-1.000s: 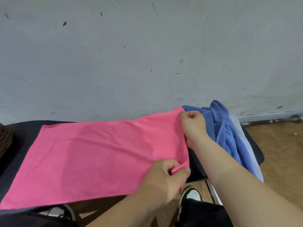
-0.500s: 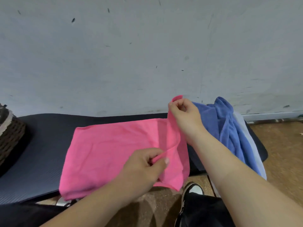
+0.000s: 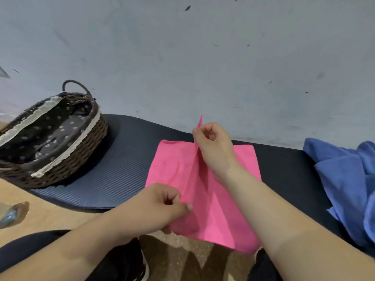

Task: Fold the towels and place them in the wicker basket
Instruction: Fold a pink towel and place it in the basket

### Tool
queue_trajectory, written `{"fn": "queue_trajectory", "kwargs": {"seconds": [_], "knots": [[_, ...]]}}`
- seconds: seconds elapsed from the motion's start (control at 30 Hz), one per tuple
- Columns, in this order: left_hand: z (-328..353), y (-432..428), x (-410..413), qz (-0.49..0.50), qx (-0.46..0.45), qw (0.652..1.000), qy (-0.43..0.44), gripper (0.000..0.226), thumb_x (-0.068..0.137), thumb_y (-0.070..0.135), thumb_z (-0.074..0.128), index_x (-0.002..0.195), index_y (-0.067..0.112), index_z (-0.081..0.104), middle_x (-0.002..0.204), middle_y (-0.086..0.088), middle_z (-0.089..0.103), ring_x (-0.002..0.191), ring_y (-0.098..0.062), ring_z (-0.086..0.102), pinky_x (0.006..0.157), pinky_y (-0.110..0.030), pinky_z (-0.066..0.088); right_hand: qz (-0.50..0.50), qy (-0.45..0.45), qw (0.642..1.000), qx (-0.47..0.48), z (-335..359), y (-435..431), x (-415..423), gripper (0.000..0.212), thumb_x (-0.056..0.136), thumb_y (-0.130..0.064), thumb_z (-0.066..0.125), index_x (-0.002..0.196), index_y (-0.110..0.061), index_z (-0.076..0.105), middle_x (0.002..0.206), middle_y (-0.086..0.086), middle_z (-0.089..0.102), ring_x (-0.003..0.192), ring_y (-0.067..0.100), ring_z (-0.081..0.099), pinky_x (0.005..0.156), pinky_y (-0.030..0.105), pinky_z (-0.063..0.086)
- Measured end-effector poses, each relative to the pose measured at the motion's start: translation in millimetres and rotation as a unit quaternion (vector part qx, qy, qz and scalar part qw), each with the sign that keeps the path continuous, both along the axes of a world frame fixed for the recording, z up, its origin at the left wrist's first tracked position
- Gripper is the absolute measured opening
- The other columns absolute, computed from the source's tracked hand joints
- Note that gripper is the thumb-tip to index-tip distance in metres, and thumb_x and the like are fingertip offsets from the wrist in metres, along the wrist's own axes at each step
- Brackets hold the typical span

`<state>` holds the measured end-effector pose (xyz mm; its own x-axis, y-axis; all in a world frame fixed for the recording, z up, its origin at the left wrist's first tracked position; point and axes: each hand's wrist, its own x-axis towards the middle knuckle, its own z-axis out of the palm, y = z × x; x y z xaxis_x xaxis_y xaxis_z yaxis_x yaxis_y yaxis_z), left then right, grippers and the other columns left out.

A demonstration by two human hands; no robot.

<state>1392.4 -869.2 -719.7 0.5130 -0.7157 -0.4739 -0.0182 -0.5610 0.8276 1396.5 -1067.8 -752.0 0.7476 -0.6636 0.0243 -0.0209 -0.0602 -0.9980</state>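
We see the pink towel lying on the dark mat, about in the middle, and its near edge hangs over the front of the mat. The towel is bright pink and smooth, and it is partly doubled: a flat lower layer rests on the mat, and an upper flap is lifted, so that a raised ridge runs from the near side to the far side. The right hand holds the far corner of this flap. Its thumb and forefinger are pinched together on the cloth, a small pink tip stands up above them, and the other fingers are curled. The left hand pinches the near corner of the same flap between the thumb and the curled fingers. The basket stands at the left end of the mat, well apart from the towel; it is dark brown wicker with a dark flowered lining and a pale lace border. A heap of blue towels lies at the right end, apart from the pink one.
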Motion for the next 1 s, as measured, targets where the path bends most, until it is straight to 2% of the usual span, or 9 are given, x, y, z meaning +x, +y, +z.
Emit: {"fn": "queue_trajectory", "kwargs": {"seconds": [0.13,0.3,0.47,0.53,0.6,0.67,0.77,0.83,1.0], "knots": [[-4,20,21,-0.034,0.068,0.997,0.016,0.041,0.094,0.032,0.07,0.072,-0.001,0.06,0.077,-0.03,0.069,0.063,-0.019,0.066,0.067,-0.039,0.06,0.027,0.015,0.999,-0.042,-11,30,25,0.016,0.094,-0.022,0.068,0.083,-0.011,0.062,0.065,-0.015,0.054,0.059,0.001,0.046,0.061,0.016,0.038],[-21,36,41,-0.094,0.162,0.981,-0.049,0.033,0.095,0.033,0.062,0.07,0.013,0.069,0.079,-0.014,0.076,0.069,-0.02,0.077,0.059,-0.033,0.059,0.105,0.086,0.985,-0.103,-33,51,42,0.007,0.094,-0.023,0.067,0.093,-0.018,0.072,0.093,-0.011,0.073,0.087,0.004,0.065,0.088,0.032,0.054],[-35,46,51,-0.046,0.18,0.977,-0.102,0.034,0.096,0.031,0.058,0.071,0.01,0.069,0.055,0.007,0.069,0.057,-0.018,0.073,0.049,-0.029,0.053,0.137,0.143,0.963,-0.182,-27,34,36,0.028,0.101,-0.01,0.052,0.12,-0.013,0.072,0.121,-0.004,0.072,0.114,0.01,0.064,0.106,0.029,0.047],[-35,47,56,-0.047,0.201,0.974,-0.098,0.036,0.096,0.035,0.058,0.076,0.008,0.071,0.056,0.014,0.07,0.057,-0.022,0.074,0.047,-0.027,0.05,0.127,0.18,0.941,-0.257,-26,17,29,0.031,0.099,-0.011,0.051,0.124,-0.014,0.069,0.127,-0.001,0.07,0.119,0.015,0.062,0.109,0.031,0.045],[-32,44,59,-0.054,0.215,0.968,-0.113,0.041,0.094,0.041,0.057,0.075,0.009,0.073,0.063,-0.002,0.075,0.06,-0.025,0.074,0.045,-0.023,0.049,0.129,0.246,0.901,-0.334,-26,0,17,0.033,0.097,-0.015,0.052,0.126,-0.016,0.068,0.127,0.002,0.069,0.12,0.022,0.061,0.108,0.035,0.044],[-31,37,67,-0.055,0.21,0.95,-0.224,0.04,0.09,0.045,0.056,0.07,0.014,0.072,0.06,0.0,0.072,0.058,-0.018,0.071,0.051,-0.023,0.052,0.134,0.302,0.866,-0.376,-30,-16,3,0.031,0.097,-0.019,0.05,0.123,-0.015,0.067,0.121,0.007,0.067,0.118,0.03,0.058,0.106,0.045,0.043],[-30,11,84,-0.012,0.16,0.924,-0.346,0.022,0.084,0.044,0.06,0.078,0.024,0.067,0.073,0.008,0.069,0.073,-0.013,0.066,0.069,-0.033,0.057,0.157,0.387,0.816,-0.4,-41,-35,-13,0.044,0.1,-0.038,0.038,0.137,-0.021,0.056,0.138,0.009,0.054,0.141,0.035,0.039,0.116,0.05,0.031],[-32,-9,96,0.005,0.143,0.933,-0.329,0.011,0.088,0.038,0.062,0.091,0.027,0.064,0.084,0.01,0.068,0.081,-0.014,0.064,0.073,-0.032,0.055,0.18,0.423,0.793,-0.401,-48,-42,-22,0.054,0.106,-0.044,0.032,0.157,-0.03,0.032,0.169,0.005,0.02,0.157,0.027,0.011,0.126,0.05,0.011],[-56,-42,108,0.053,0.105,0.949,-0.293,0.019,0.088,0.031,0.069,0.105,0.025,0.062,0.092,0.008,0.064,0.086,-0.015,0.061,0.074,-0.029,0.048,0.197,0.435,0.78,-0.404,-58,-56,-39,0.062,0.106,-0.054,0.021,0.163,-0.037,0.002,0.17,-0.005,-0.016,0.156,0.015,-0.017,0.126,0.046,-0.01]]}}
